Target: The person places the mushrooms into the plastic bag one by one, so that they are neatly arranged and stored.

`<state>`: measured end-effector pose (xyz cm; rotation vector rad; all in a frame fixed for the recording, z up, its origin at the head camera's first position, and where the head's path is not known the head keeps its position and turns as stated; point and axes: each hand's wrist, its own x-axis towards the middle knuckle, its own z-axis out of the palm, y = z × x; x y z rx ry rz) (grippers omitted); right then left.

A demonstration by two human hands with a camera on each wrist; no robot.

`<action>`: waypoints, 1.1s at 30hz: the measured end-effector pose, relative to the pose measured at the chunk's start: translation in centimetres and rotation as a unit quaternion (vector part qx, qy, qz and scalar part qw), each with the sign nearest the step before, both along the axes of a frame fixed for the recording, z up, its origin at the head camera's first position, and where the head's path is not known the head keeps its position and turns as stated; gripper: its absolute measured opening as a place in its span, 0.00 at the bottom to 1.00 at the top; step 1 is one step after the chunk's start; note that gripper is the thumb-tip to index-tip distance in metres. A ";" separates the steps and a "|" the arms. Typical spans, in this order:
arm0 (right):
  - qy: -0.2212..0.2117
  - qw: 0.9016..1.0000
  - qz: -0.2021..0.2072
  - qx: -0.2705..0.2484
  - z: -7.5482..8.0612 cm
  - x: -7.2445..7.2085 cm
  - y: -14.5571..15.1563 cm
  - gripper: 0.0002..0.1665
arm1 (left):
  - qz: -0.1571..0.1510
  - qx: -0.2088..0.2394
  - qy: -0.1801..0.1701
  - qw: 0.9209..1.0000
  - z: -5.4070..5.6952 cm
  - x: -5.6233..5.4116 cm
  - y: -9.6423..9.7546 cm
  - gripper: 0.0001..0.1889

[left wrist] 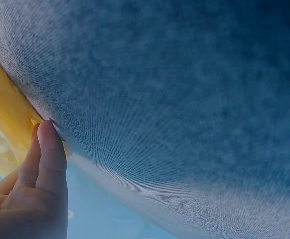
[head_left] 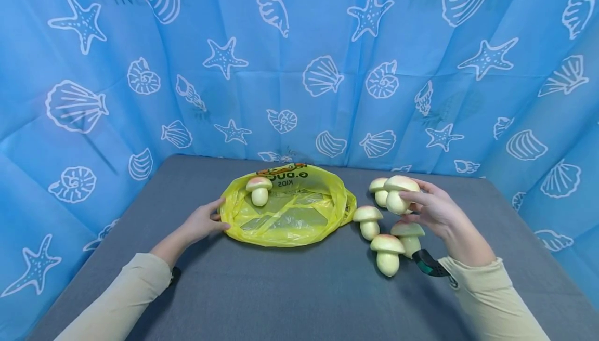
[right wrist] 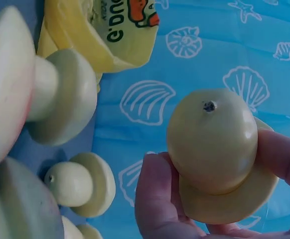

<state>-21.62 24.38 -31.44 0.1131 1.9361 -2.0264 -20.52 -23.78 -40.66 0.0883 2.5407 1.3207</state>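
Observation:
A yellow plastic bag [head_left: 285, 234] lies open-mouthed on the table, and one toy mushroom [head_left: 259, 196] with a pink-tinged cap is inside it at the left. At the bag's left rim, my left hand [head_left: 204, 220] holds the edge between thumb and fingers; the left wrist view shows its fingertips against the yellow plastic. My right hand [head_left: 437, 208] grips a pale toy mushroom [right wrist: 212, 144] by its cap, raised over the others at the right. The stem end, with a small dark hole, faces the right wrist camera.
Several more toy mushrooms stand right of the bag, among them a near one [head_left: 388, 263], one by the bag [head_left: 369, 228] and one under my right hand [head_left: 408, 237]. The grey table [head_left: 281, 294] ends at a blue seashell-print curtain [head_left: 299, 96] behind and at both sides.

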 end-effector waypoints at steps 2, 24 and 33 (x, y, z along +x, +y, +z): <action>0.000 1.000 0.002 -0.004 0.1 0.0 -0.4 0.47 | -0.001 0.001 0.000 1.000 0.0 0.0 0.0 0.45; 0.004 0.999 0.035 0.001 0.0 -0.9 -4.2 0.38 | 0.002 -0.005 -0.004 1.000 -0.2 -0.4 0.0 0.44; -0.008 0.999 0.038 -0.012 0.4 -1.0 -5.7 0.36 | 0.002 -0.003 -0.005 1.000 -0.2 -0.3 -0.1 0.44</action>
